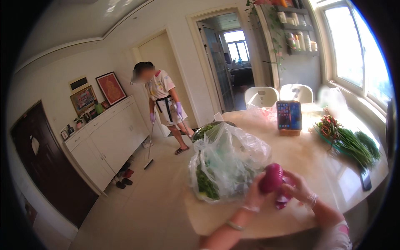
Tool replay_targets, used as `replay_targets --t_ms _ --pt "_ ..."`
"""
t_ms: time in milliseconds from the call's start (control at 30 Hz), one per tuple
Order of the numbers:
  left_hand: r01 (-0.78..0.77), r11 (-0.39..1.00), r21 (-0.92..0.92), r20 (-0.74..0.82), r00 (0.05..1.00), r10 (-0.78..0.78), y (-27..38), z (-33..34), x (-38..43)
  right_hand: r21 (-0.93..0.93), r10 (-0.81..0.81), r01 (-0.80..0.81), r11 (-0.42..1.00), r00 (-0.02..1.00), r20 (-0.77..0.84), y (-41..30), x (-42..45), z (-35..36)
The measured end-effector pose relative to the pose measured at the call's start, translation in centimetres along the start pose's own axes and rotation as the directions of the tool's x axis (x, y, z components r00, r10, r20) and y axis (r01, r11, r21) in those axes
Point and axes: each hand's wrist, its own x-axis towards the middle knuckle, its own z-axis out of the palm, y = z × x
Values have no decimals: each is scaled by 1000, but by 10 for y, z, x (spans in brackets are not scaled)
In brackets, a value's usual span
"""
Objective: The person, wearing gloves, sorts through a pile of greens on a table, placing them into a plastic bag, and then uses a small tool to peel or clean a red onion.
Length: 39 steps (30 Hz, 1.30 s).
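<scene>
In my left hand (254, 193), which wears a thin clear glove, is a glossy red onion (271, 178) raised above the near part of the table. My right hand (299, 187), gloved the same way, is against the onion's right side, its fingers gripping loose purple onion skin (282, 200). Some of that skin hangs below the fingers. Left of the onion, a crumpled clear plastic bag (231, 156) stands on the table with leafy greens (206, 184) inside. Where the skin joins the onion is hidden by my fingers.
The pale table (300, 156) bears a propped-up phone (289, 115), a metal bowl (229, 123) of greens, red chillies (329, 125), long green stalks (353, 147) and a dark phone (365, 180). White chairs (261, 96) stand behind. Leftward, a person (164, 97) holds a broom (150, 147).
</scene>
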Motion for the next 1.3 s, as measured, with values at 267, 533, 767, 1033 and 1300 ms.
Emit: replay_targets --t_ms 267,533,767,1033,1300 --pt "-153 879 451 178 981 80 13 27 -34 -234 6 17 972 995 98 2 4 12" --pt "-261 792 552 266 955 130 13 17 -25 -359 -291 281 890 956 26 14 6 19" --pt "-262 828 496 321 941 105 19 21 -34 -258 -297 283 924 955 -16 -7 5 25" --pt "-232 866 443 369 928 59 24 27 -44 -210 -412 409 888 911 29 -7 4 20" --pt "-507 575 642 487 849 205 30 45 -51 6 -205 207 978 972 -119 7 9 10"
